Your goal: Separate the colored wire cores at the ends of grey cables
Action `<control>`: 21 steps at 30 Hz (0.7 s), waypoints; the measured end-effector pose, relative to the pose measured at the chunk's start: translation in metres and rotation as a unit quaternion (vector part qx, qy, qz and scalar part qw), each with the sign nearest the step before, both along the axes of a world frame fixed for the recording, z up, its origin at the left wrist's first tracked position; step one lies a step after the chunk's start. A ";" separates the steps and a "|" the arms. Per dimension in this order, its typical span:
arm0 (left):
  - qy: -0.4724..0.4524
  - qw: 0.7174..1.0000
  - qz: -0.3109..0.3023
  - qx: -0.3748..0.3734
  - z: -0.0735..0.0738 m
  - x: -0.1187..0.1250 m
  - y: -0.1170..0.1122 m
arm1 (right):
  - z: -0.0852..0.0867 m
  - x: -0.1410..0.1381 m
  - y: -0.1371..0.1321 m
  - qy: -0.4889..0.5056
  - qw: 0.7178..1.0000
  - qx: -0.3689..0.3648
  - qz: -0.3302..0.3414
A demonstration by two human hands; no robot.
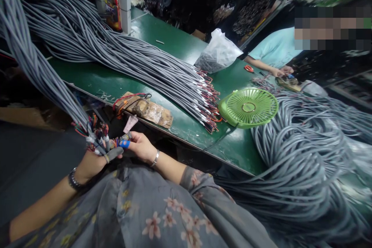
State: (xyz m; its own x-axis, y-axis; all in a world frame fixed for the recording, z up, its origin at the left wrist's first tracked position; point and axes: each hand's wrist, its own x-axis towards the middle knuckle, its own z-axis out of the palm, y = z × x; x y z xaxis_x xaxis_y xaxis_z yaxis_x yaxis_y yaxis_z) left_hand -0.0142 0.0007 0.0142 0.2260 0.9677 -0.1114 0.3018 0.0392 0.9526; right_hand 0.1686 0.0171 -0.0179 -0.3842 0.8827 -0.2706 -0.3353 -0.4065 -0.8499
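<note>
My left hand (pixel 94 162) is closed around the ends of several grey cables (pixel 62 95) that hang down from the upper left. Thin coloured wires (pixel 94 124) fan out from the stripped ends, and a grey cover wraps the left thumb. Close beside it, my right hand (pixel 141 145) pinches at the coloured wires of one cable end. Its fingers carry a blue wrap and a grey cover. The exact wire between its fingertips is too small to make out. Both hands are in front of my body, just off the table's near edge.
A wooden block (pixel 151 112) with tape lies at the edge of the green table (pixel 232 153). Beyond it are a cable bundle (pixel 162 71), a green fan (pixel 248 107) and a white plastic bag (pixel 219 52). Coiled cables (pixel 302 162) fill the right side; a co-worker (pixel 273 50) sits across.
</note>
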 end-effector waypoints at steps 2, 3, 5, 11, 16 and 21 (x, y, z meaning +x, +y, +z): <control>0.000 1.000 0.005 0.005 -0.002 -0.002 -0.001 | 0.003 -0.002 0.000 -0.011 1.000 -0.001 -0.005; -0.005 1.000 0.019 0.004 -0.004 -0.003 -0.002 | 0.004 -0.002 0.000 -0.018 1.000 -0.002 -0.009; -0.021 0.998 0.059 -0.009 -0.008 -0.004 -0.003 | 0.004 -0.001 0.001 -0.029 0.999 -0.005 -0.017; -0.113 0.983 0.144 -0.034 -0.010 0.000 -0.003 | -0.011 0.010 0.005 -0.014 1.000 -0.006 -0.010; -0.163 0.973 0.158 -0.033 0.002 0.010 -0.002 | -0.016 0.018 0.021 0.040 0.993 -0.090 -0.060; -0.148 0.979 0.135 -0.043 0.008 0.018 0.002 | -0.006 0.014 0.030 0.038 0.998 -0.044 -0.034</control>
State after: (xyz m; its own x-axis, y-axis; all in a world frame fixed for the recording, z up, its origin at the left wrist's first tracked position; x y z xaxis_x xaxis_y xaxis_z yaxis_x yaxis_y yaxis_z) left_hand 0.0037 0.0031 0.0226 -0.0018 0.9866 -0.1628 -0.0197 0.1628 0.9865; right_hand 0.1828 0.0466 -0.0241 -0.3460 0.8815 -0.3214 -0.4268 -0.4530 -0.7827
